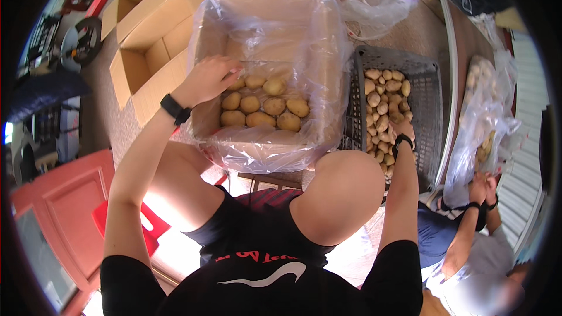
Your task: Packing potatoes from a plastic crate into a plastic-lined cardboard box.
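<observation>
A cardboard box [268,2] lined with clear plastic stands before me, with rows of potatoes [274,106] on its bottom. My left hand [213,78], with a black band on the wrist, is over the box's left side, beside the upper-left potatoes. Its fingers are curled; whether they touch a potato does not show. To the right is a dark plastic crate [428,96] holding a pile of smaller-looking potatoes [381,107]. My right hand [401,128] reaches into this pile, its fingers at a potato; the grip is partly hidden.
Open cardboard boxes [162,22] lie at the upper left. Clear plastic bags [373,4] are heaped at the upper right. Right of the crate, a co-worker's hands [483,188] are at a plastic bag of potatoes [478,96]. A red plastic stool [151,232] is at the lower left.
</observation>
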Action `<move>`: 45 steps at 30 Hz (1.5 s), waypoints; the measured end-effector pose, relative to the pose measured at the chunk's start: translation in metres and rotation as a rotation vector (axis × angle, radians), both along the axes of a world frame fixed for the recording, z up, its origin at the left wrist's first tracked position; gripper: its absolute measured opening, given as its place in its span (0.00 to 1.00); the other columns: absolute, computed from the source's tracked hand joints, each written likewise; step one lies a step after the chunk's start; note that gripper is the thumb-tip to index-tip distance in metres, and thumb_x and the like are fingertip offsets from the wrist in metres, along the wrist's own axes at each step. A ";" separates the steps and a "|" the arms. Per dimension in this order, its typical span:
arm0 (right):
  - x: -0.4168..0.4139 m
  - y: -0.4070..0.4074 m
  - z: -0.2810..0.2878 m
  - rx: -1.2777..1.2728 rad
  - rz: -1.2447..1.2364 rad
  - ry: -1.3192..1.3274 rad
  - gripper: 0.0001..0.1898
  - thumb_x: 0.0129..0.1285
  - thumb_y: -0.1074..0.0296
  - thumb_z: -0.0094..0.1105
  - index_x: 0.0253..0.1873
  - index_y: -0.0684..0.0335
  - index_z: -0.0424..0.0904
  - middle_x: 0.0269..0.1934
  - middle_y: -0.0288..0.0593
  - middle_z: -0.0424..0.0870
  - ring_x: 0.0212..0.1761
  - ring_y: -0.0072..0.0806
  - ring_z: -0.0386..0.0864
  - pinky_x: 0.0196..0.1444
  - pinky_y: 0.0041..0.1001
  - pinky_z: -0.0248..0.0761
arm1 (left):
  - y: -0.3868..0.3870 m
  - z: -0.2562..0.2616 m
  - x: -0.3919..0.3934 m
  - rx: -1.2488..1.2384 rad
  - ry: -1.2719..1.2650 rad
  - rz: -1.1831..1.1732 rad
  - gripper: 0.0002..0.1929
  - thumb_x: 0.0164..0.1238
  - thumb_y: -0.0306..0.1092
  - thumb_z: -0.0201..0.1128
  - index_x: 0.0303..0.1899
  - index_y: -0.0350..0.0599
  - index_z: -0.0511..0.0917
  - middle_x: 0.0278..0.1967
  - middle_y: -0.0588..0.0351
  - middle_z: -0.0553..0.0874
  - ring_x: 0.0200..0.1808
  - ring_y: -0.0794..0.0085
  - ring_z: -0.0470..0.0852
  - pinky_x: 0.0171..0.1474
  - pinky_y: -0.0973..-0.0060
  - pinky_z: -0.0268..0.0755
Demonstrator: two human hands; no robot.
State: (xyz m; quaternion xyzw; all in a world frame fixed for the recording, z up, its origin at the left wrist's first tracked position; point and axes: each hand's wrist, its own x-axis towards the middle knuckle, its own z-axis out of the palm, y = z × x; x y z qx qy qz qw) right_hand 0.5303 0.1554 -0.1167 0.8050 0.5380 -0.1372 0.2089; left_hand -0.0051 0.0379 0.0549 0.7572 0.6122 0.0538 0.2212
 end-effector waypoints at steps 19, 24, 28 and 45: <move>-0.069 -0.014 0.154 0.722 -0.202 1.013 0.35 0.51 0.42 0.62 0.55 0.66 0.67 0.33 0.38 0.75 0.25 0.20 0.68 0.24 0.17 0.59 | -0.001 0.014 0.001 0.154 -0.043 0.125 0.15 0.64 0.39 0.51 0.49 0.45 0.75 0.41 0.51 0.82 0.46 0.55 0.77 0.51 0.62 0.68; -0.190 -0.029 0.253 0.413 0.214 1.317 0.36 0.54 0.47 0.61 0.60 0.68 0.63 0.41 0.41 0.76 0.33 0.20 0.71 0.33 0.18 0.63 | -0.001 0.024 0.018 0.020 -0.521 0.157 0.35 0.61 0.60 0.53 0.59 0.38 0.67 0.55 0.41 0.74 0.57 0.59 0.73 0.60 0.67 0.63; -0.281 -0.040 0.271 0.103 0.482 1.477 0.34 0.55 0.49 0.61 0.60 0.66 0.62 0.39 0.41 0.76 0.29 0.19 0.72 0.28 0.18 0.65 | 0.000 0.031 0.032 -0.303 -1.030 0.131 0.43 0.59 0.68 0.50 0.64 0.39 0.60 0.58 0.43 0.71 0.59 0.64 0.71 0.63 0.66 0.61; -0.330 -0.036 0.229 -0.233 0.333 1.381 0.33 0.56 0.48 0.61 0.60 0.63 0.63 0.44 0.37 0.75 0.34 0.17 0.75 0.30 0.16 0.66 | 0.002 0.033 0.016 0.183 -0.422 0.139 0.42 0.50 0.65 0.60 0.62 0.46 0.63 0.42 0.41 0.81 0.47 0.50 0.79 0.50 0.62 0.70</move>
